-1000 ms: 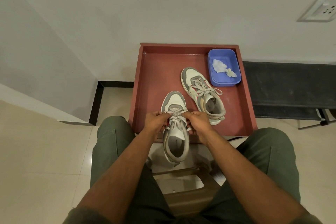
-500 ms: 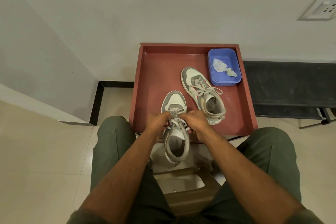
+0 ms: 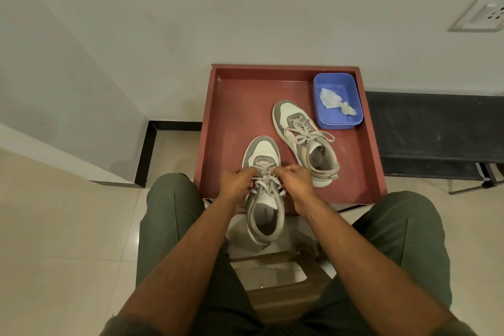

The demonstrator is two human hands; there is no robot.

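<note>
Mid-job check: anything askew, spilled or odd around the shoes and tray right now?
Only the near sneaker: its heel half hangs past the front edge of the tray, while the left hand and right hand pinch its laces. The other sneaker lies angled inside the tray. Nothing spilled.

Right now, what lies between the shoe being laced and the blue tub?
The second sneaker, lying on the red tray, seen in the head view.
</note>
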